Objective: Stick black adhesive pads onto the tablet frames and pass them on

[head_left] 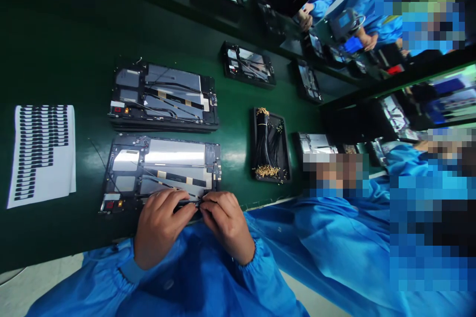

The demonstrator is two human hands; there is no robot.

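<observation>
An opened tablet housing (174, 153) lies flat on the green table in front of me, its inner metal plates and ribbon cable in view. At its near edge, toward the right corner, my left hand (161, 223) is closed in a pinch on a thin dark cable. Close beside it, my right hand (226, 223) also pinches at this edge, fingertips together; they hide most of what they grip. A loose black wire (100, 156) sticks up over the housing's left side. Just behind lies a stack of similar opened tablet housings (167, 126) with black cables inside.
Right of the housings stands a black tray (284, 158) holding bundled black cables (263, 143) with gold ends. A white sheet with rows of black strips (59, 168) lies at left. More tablet housings (249, 65) sit farther back. A co-worker's blue sleeve (334, 228) is close on my right.
</observation>
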